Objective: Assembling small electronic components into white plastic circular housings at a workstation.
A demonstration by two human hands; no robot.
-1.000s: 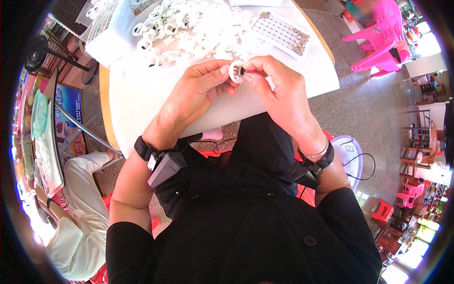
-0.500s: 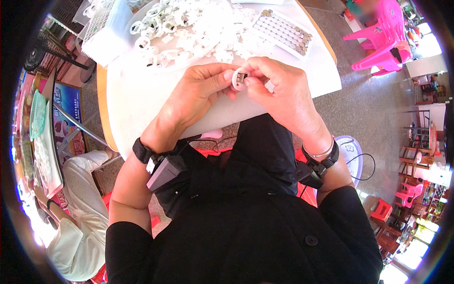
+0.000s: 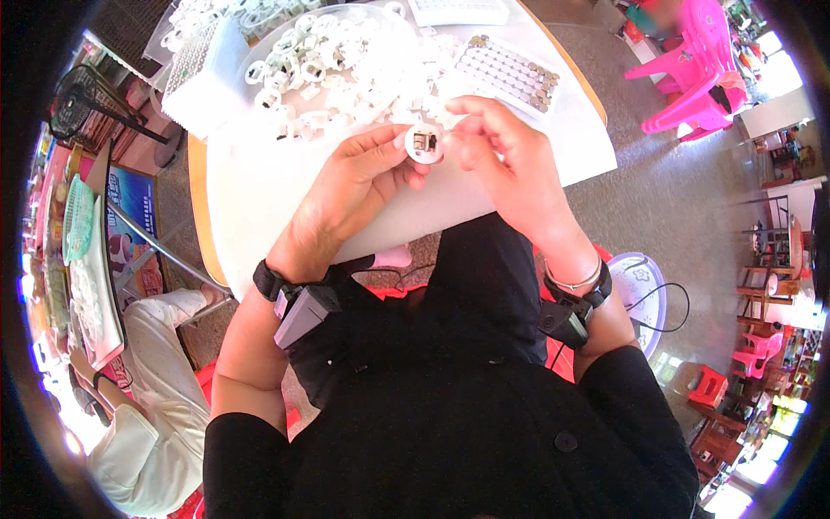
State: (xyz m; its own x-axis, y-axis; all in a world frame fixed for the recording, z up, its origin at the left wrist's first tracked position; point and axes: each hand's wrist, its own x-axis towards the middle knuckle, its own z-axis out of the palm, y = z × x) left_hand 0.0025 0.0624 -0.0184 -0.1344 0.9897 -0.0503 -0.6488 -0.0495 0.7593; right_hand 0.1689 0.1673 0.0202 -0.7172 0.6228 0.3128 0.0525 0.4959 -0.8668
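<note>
Over the near side of the white-covered table (image 3: 259, 216), my left hand (image 3: 359, 182) pinches a small round white plastic part (image 3: 415, 154) between thumb and fingers. The part's face is turned up and shows dark and metallic pieces set in its middle. My right hand (image 3: 519, 169) is just to the right of it, fingers loosely bent and apart, the fingertips close to the part's rim. I make out nothing in those fingers. Beyond my hands lies a heap of similar white ring-shaped parts (image 3: 324, 56), some with dark metal inside.
A white tray of round metallic discs (image 3: 510, 73) lies at the far right of the table. Stacked white trays (image 3: 206, 82) stand at the far left. A person in light clothing (image 3: 147, 441) sits at my left. Pink chairs (image 3: 696, 69) stand to the right, past the table edge.
My right fingers have come off the round white part and spread. The part has turned in my left hand so its face shows more fully.
</note>
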